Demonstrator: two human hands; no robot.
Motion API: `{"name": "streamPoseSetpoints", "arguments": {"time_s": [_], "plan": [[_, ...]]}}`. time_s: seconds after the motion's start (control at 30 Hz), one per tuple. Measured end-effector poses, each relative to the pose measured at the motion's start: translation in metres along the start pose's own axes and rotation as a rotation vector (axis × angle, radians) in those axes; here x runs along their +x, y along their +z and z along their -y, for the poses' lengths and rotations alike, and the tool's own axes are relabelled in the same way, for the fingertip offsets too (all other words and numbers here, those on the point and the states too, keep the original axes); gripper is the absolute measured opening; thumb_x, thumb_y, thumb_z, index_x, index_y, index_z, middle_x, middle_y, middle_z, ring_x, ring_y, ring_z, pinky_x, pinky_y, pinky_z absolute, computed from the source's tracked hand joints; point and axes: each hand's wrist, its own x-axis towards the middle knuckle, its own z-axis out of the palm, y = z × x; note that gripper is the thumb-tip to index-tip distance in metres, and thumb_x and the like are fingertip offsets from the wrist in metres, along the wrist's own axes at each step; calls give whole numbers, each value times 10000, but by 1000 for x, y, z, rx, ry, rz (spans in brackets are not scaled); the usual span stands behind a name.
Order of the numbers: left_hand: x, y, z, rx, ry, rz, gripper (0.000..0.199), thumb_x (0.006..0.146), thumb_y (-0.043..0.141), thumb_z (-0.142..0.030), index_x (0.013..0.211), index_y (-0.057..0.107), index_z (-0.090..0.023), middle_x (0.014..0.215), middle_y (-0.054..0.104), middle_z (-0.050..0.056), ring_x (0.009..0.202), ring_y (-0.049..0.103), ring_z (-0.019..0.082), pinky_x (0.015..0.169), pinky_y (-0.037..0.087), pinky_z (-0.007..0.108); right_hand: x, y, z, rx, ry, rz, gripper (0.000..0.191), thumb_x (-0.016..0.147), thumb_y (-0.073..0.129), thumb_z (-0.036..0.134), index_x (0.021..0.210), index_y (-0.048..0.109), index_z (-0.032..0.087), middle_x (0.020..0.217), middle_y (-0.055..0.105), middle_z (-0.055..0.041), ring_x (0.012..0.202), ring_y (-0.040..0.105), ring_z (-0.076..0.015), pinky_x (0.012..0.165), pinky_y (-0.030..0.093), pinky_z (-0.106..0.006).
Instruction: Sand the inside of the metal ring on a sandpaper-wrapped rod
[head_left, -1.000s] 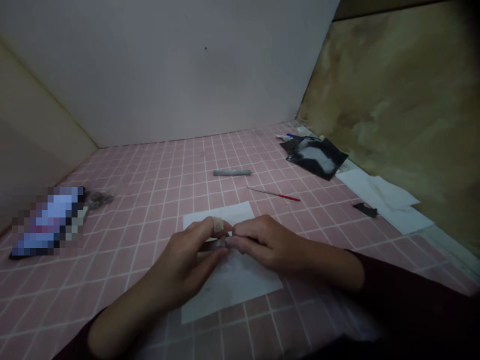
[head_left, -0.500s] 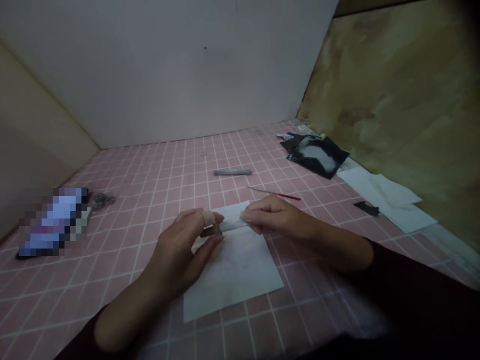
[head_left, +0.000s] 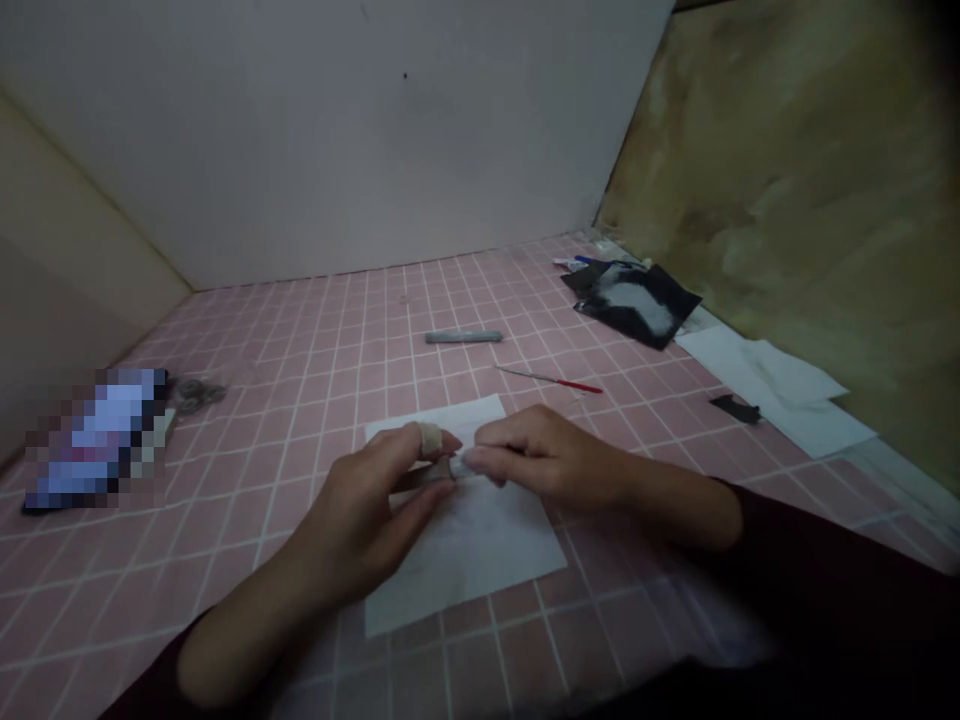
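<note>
Both hands meet above a white sheet of paper [head_left: 480,560] on the pink tiled table. My left hand [head_left: 375,490], a beige wrap round one finger, has its thumb and fingers closed on a small brownish piece that is mostly hidden by them. Right beside it, my right hand [head_left: 532,450] pinches a whitish strip [head_left: 459,463], whose end touches the piece at my left fingertips. The exact kind of both things is too small and dim to make out.
Beyond the paper lie a grey bar [head_left: 463,337] and a thin tool with a red handle [head_left: 577,385]. At right are a black sheet with white powder [head_left: 637,305], white papers [head_left: 780,400] and a dark scrap [head_left: 735,408]. A phone [head_left: 97,440] and a grey tangle [head_left: 196,395] lie left.
My right hand has shifted slightly left toward my left fingers, so less of the whitish strip shows between the hands. Both hands keep their pinch.
</note>
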Motion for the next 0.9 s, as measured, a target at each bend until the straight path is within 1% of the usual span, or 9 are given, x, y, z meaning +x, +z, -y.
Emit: {"name": "streamPoseSetpoints", "arguments": {"time_s": [0.1,0.23,0.3,0.43,0.47,0.6,0.63,0.77,0.9], "plan": [[0,-3,1,-47,-51,-3,170,886,541,-203,1047,501,-240,944,635,-11,899,631,139,779,517,249,0,-3,0,-37,-20,-19,366,917,455,315,598,488,138,560,410,38,553,396,-77,553,298,-231],[0,-3,0,-215,-53,106,135,920,493,-219,1053,497,-241,983,622,-6,918,625,126,769,525,228,0,1,0,-27,-29,25,338,926,442,305,634,489,141,580,417,40,560,405,-73,551,299,-222],[1,-3,0,-193,-50,122,140,918,494,-215,1056,499,-242,989,626,-3,909,625,128,752,521,228,0,0,-2,-62,-29,47,346,925,445,318,628,478,144,582,416,40,558,403,-74,548,290,-225],[1,-6,2,-60,-55,-9,181,885,550,-210,1059,507,-236,955,629,-3,892,623,139,771,505,249,2,-6,-2,-70,-17,13,359,917,440,321,605,476,145,579,419,34,563,401,-83,560,297,-238],[1,-6,2,-59,-49,-18,187,883,554,-213,1062,506,-237,951,630,-3,891,625,140,764,508,246,2,-6,-2,-50,-13,8,353,914,440,315,607,482,145,577,420,33,565,405,-84,562,300,-237],[0,-1,-1,-16,22,39,175,891,536,-197,1056,515,-248,955,649,-10,869,645,138,740,527,247,3,1,-1,56,40,38,344,900,457,300,598,500,140,549,413,39,543,401,-79,548,296,-228],[0,1,-1,32,40,15,176,887,541,-192,1053,519,-246,957,652,-8,866,648,142,747,527,256,3,1,-2,95,59,38,353,891,469,305,580,494,140,535,400,42,529,386,-76,537,288,-227],[0,7,0,242,93,-178,219,856,585,-187,1064,523,-220,960,660,18,870,652,168,752,526,284,5,-2,-6,317,185,-1,377,873,486,327,542,477,148,469,331,63,453,293,-62,465,214,-227],[0,11,2,294,222,-153,195,868,571,-178,1054,529,-215,924,681,15,901,660,189,824,516,333,6,0,-4,394,234,72,351,870,476,312,568,526,139,448,370,58,440,324,-64,455,213,-227]]}}
